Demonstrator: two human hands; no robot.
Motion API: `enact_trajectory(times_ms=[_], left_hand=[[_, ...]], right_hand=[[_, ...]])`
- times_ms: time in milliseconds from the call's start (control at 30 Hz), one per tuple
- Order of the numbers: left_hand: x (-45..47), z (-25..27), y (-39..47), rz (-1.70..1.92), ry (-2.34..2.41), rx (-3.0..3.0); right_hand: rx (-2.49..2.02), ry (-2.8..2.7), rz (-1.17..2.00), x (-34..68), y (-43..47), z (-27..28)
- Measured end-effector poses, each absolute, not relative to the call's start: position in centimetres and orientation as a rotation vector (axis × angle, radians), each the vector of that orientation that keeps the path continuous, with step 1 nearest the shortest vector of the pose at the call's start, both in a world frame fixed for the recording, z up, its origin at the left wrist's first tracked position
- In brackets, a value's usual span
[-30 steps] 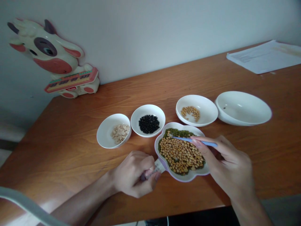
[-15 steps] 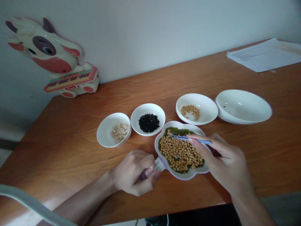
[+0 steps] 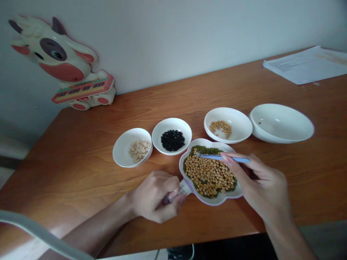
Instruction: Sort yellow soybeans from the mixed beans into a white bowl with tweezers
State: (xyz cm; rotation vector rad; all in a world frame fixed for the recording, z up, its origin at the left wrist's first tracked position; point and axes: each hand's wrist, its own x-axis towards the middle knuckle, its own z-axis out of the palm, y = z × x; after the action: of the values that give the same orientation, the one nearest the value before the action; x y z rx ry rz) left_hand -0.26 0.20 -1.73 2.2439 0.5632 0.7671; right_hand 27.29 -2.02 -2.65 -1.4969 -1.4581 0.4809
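My left hand [image 3: 159, 196] is wrapped round the handle [image 3: 184, 189] of a flower-shaped pan [image 3: 221, 200] with a lilac rim. Inside it lie yellow soybeans [image 3: 208, 175] over small green beans [image 3: 207, 150], which show mostly along the far edge. Between the thumb and fingers of my right hand [image 3: 262, 184] is a pair of blue tweezers [image 3: 233, 158]. Their tips point left, low over the beans at the pan's upper left. Whether a bean is between the tips is too small to tell.
Behind the pan stand white bowls: one with pale flat seeds [image 3: 139, 150], one with black beans [image 3: 172, 140], one with a few soybeans [image 3: 221, 128], and a larger bowl [image 3: 284, 124] with a dark speck. A cow toy [image 3: 65, 65] and papers [image 3: 306, 65] are farther back.
The tweezers' two arms look closer together than before. My right hand has shifted slightly right, while my left hand keeps its hold on the handle. The whole view has moved a little.
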Motion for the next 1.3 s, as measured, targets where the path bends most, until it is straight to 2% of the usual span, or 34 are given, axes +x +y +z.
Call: enact_trajectory(times_ms=[600,1133,1300], left_hand=[[-0.1,-1.6,0.3,0.767,0.571,2.239],[-0.1,-1.6,0.2,0.758,0.578,2.243],[-0.1,-1.5,0.2,0.760,0.581,2.251]], right_hand=[[-1.407,-1.601,0.354,27.2,-2.1,-2.1],[-1.461,-1.543,0.271,27.2,-2.6,-2.6],[-1.428,-1.442,0.159,27.6,-3.2,-3.0]])
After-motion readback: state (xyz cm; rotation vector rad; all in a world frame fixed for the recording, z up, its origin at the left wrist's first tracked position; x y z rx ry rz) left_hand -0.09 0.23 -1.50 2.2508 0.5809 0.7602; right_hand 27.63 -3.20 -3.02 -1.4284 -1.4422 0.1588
